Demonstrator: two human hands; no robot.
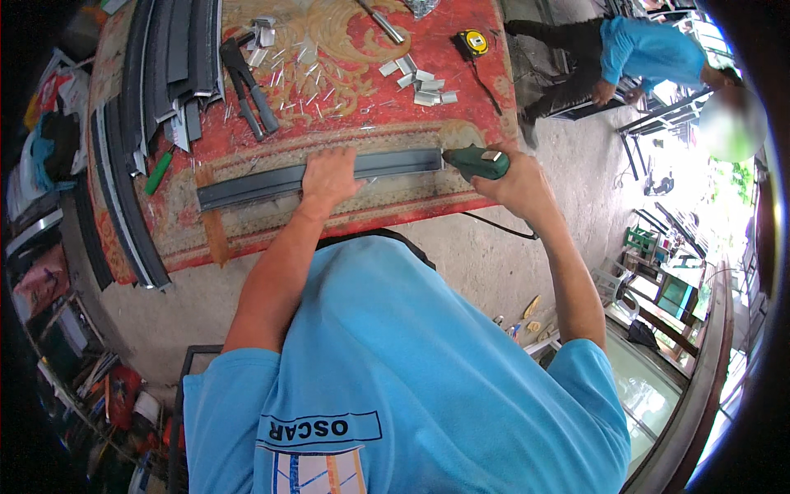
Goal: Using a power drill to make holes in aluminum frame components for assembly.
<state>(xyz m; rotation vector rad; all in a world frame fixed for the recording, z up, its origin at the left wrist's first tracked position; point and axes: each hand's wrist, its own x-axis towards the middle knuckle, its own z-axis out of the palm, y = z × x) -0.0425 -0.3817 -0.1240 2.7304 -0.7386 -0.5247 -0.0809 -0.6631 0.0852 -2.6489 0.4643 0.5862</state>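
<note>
Blue T-shirt [411, 346] fills most of the view at 6 o'clock, and both bare arms reach up from it to a desk covered in red patterned cloth [362, 103]. Treat the grey metal profile [403, 160] as the middle of the clock: it's lying lengthwise on the cloth, near the close edge.

Left hand [331, 177] is laid palm-down across the profile, thumb spread out toward 3. Can't tell how far open that grip is, or if the fingers hook under the far edge.

Right hand [522, 185] is over at 3 o'clock, its grip closed around a green power tool [485, 165], dark nose pointed at the profile's right end. Can't tell if they actually touch.

Brown strip [216, 235] at 8, green-handled tool [159, 173] at 9, stack of dark profiles [156, 90] at 10, long-handled pliers-type tool [249, 90] around 11. Small metal offcuts [427, 98] and a yellow tape measure [473, 43] sit between 1 and 2. Co-worker in blue [650, 49] is bent over well off at 2.
</note>
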